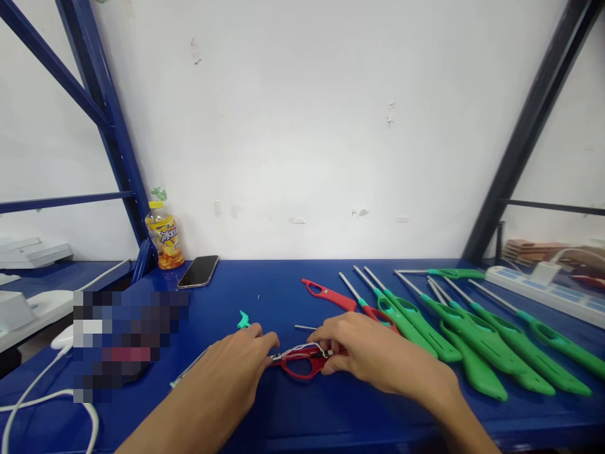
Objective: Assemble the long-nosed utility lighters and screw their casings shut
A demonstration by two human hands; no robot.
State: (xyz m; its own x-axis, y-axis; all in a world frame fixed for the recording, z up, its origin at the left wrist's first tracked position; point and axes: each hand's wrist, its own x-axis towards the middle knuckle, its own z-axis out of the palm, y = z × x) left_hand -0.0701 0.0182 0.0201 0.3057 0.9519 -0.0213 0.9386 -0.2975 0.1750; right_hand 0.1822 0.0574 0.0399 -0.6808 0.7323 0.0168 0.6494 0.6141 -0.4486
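Observation:
Between my two hands lies an opened red lighter casing (302, 376) on the blue table, with white wires (302, 347) and small metal parts showing in it. My left hand (243, 356) is closed at the casing's left, narrow end, thumb and fingers pinching there. My right hand (352, 350) is closed over the casing's right part, its fingers at a small dark-and-white piece (329, 353) by the wires. A thin metal rod (305, 327) shows just beyond my right fingers. Beyond my left hand sits a small turquoise plastic part (243, 320). Another red casing piece (331, 294) lies farther back.
Several green long-necked lighters (491, 343) cover the right side, with a red one (380, 317) beside them. A phone (199, 272) and a drink bottle (165, 236) stand back left. Power strips (558, 295) and white cables (89, 413) lie at the sides. Blue shelf posts (101, 94) rise behind.

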